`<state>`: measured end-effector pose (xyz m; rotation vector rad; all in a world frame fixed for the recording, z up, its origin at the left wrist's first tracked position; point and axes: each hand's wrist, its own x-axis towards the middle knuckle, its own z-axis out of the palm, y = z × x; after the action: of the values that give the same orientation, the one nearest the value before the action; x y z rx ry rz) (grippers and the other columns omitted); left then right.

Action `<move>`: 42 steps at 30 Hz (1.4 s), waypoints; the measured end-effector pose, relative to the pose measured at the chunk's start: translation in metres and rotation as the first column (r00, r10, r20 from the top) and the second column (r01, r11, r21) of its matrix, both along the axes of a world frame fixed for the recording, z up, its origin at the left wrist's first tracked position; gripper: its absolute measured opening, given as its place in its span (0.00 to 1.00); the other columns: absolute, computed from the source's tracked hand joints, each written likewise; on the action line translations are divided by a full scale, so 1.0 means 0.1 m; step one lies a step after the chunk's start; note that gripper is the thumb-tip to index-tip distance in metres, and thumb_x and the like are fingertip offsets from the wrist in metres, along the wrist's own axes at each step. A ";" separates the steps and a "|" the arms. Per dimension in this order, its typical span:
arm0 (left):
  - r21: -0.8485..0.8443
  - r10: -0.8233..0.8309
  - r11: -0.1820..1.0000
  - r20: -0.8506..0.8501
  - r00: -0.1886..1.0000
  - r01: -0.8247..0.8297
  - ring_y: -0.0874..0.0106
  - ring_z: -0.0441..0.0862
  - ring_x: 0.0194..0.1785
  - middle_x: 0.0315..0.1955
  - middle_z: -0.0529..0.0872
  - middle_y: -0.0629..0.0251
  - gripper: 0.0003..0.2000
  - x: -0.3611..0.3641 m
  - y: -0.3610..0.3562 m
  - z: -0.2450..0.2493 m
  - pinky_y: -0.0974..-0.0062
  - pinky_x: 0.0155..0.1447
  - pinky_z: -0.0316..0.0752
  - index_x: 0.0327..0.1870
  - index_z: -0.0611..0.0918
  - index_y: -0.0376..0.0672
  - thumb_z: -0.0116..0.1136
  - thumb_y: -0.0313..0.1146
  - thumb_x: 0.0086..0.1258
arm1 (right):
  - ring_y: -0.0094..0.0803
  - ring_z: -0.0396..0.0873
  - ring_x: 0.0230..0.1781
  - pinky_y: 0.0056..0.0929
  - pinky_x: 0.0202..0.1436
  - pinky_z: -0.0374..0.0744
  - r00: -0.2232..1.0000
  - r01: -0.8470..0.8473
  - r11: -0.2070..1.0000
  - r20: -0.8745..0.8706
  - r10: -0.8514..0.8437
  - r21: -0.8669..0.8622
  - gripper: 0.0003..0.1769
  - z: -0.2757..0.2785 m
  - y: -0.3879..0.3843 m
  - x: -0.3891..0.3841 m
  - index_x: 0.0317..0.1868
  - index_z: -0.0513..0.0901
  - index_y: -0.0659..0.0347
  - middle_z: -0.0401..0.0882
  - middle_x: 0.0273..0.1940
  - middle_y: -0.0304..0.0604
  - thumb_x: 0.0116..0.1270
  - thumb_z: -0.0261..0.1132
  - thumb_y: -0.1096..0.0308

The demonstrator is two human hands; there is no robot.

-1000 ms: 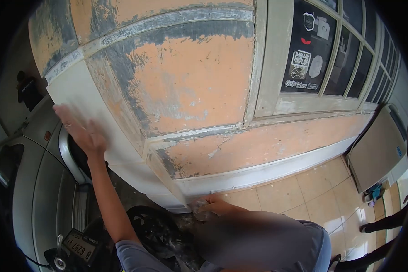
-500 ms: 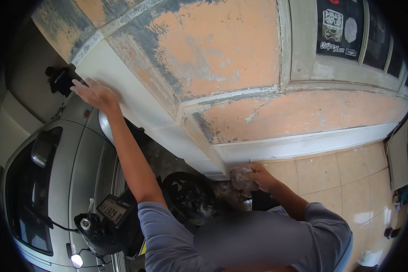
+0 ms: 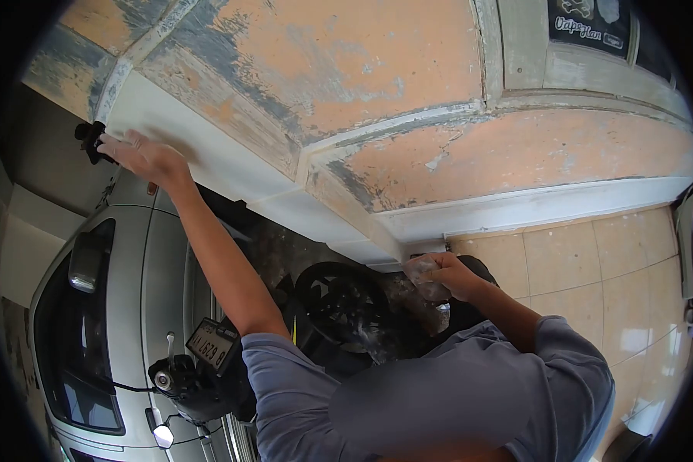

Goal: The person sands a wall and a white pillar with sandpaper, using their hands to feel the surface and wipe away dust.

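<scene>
My left hand (image 3: 148, 159) is stretched out with its fingers extended, pale dust on the fingertips. Its palm side lies against or close to the smooth white side of a pillar (image 3: 208, 154), near the outer edge. Lower down, my right hand (image 3: 456, 277) is closed around a crumpled, translucent plastic bag (image 3: 427, 279). What the bag contains, if anything, cannot be made out. This hand hangs near the foot of the pillar, above a dark motorcycle wheel (image 3: 339, 296).
A silver car (image 3: 135, 308) stands at left, beside a motorcycle with a number plate (image 3: 214, 344). The wall (image 3: 346, 69) has scraped orange and grey paint. Tan floor tiles (image 3: 570, 269) extend at right, below a window frame (image 3: 585, 69) with stickers.
The view has shifted, so the wall sits higher in the picture. My left hand has moved slightly left beside the pillar's edge. My right hand still grips the plastic bag.
</scene>
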<state>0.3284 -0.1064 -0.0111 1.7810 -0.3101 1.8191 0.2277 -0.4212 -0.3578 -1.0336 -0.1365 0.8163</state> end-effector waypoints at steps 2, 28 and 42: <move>0.172 0.475 0.876 -0.142 0.869 -0.450 0.42 0.39 0.76 0.72 0.42 0.34 0.39 0.18 0.16 -0.14 0.50 0.75 0.40 0.72 0.45 0.27 0.27 0.56 0.75 | 0.24 0.78 0.38 0.24 0.44 0.77 1.000 -0.013 1.000 -0.018 0.013 0.000 0.22 -0.03 0.00 -0.01 0.55 0.80 0.65 0.81 0.41 0.40 0.58 0.62 0.79; -0.742 -0.741 0.636 -0.664 -0.100 0.212 0.81 0.80 0.39 0.34 0.87 0.65 0.08 -1.20 -1.09 -2.73 0.80 0.46 0.74 0.42 0.85 0.31 0.62 0.23 0.63 | 0.21 0.81 0.38 0.22 0.45 0.81 0.922 0.193 0.981 0.338 -0.189 0.021 0.11 0.40 0.10 0.11 0.49 0.82 0.66 0.84 0.39 0.41 0.68 0.59 0.78; 0.259 0.433 0.869 0.011 0.901 -0.421 0.55 0.81 0.54 0.51 0.81 0.44 0.14 -0.53 0.10 -0.79 0.66 0.55 0.78 0.55 0.77 0.27 0.52 0.23 0.71 | 0.35 0.83 0.45 0.31 0.51 0.82 0.935 0.280 0.959 0.240 -0.260 -0.052 0.11 0.16 -0.27 0.28 0.48 0.78 0.72 0.82 0.43 0.51 0.72 0.56 0.73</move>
<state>0.2753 -0.0963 -0.0903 2.2087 -0.1398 2.1099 0.2554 -0.4480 -0.3416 -1.1972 -0.1544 0.4529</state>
